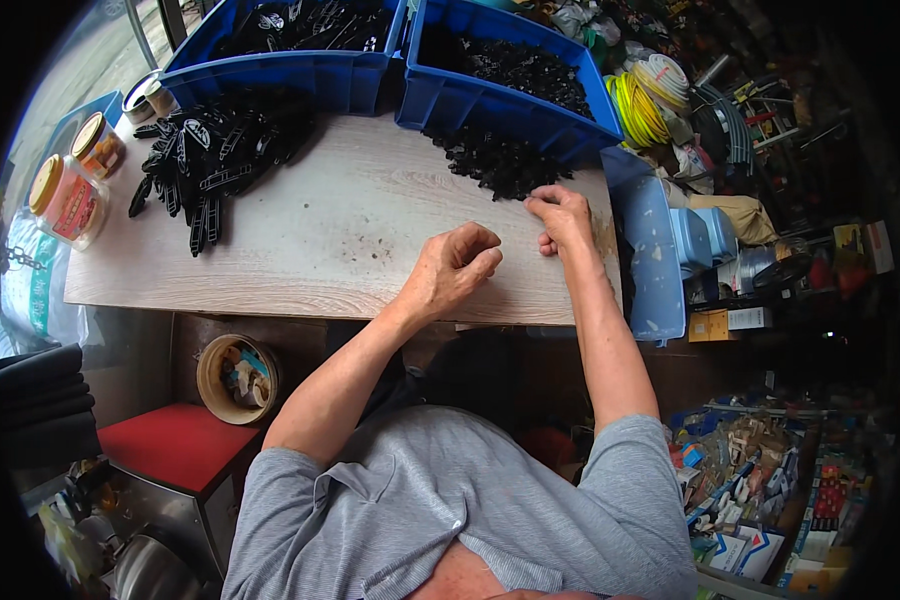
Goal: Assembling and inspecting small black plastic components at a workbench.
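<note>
A: Right hand?
B: At the near edge of the small-parts pile, fingertips touching the pieces, fingers bent together as if pinching. Can't tell if it actually has one; too small and dark.

A: Left hand?
B: Over the bare table, just beside the right hand, a little nearer the body. Fingers curled in, loose fist. Whether anything is inside, can't tell.

A: Where's the pile exactly?
B: On the table's far right part, spilling out in front of the right bin. Bin is blue, holds more of the same black bits.

A: Other stuff?
B: Left bin, also blue, touching the right one, dark parts inside. In front of it, a heap of long black clips on the table's far left, well apart from both hands. Jars with yellow lids at the left edge, a second one behind the first. Yellow coil right of the bins. Light blue tray along the table's right edge. Round tub and red stool below the table, left side.

A: Person?
B: Grey shirt, both forearms coming up from the lower edge.
</note>
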{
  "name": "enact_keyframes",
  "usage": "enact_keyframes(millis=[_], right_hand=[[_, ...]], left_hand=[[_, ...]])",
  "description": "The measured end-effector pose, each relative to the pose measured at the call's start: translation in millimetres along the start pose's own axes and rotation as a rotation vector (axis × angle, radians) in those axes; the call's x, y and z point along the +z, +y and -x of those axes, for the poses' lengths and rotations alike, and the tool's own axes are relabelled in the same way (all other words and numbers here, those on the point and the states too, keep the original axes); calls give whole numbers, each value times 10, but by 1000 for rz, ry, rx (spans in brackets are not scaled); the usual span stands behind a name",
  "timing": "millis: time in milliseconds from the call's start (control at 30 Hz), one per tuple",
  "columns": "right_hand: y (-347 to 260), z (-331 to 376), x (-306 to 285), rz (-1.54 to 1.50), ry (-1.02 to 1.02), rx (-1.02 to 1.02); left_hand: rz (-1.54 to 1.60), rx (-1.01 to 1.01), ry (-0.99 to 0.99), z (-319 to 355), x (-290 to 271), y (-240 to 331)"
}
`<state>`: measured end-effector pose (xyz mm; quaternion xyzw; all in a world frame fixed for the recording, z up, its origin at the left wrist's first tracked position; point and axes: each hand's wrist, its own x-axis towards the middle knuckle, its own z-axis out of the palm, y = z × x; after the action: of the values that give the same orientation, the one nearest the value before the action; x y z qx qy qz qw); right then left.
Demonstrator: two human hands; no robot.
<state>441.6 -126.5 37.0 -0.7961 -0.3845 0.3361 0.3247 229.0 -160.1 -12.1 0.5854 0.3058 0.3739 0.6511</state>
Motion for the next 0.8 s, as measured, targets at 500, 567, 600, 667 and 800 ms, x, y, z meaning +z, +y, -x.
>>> enact_keyframes(millis=[500, 567, 600, 667, 800], right_hand=[[275, 352, 23, -503, -432, 22], [256, 484, 160, -536, -490, -30], [250, 528, 224, -570, -524, -83], [296, 536, 275, -587, -513, -101], [319, 574, 376, -613, -468, -148]], left_hand=[[-359, 378, 376, -26, 147, -52], [-471, 525, 471, 1, 141, -54], [-482, 517, 485, 11, 113, -67], [-410, 458, 326, 20, 80, -68], [-321, 446, 383, 107, 61, -51]])
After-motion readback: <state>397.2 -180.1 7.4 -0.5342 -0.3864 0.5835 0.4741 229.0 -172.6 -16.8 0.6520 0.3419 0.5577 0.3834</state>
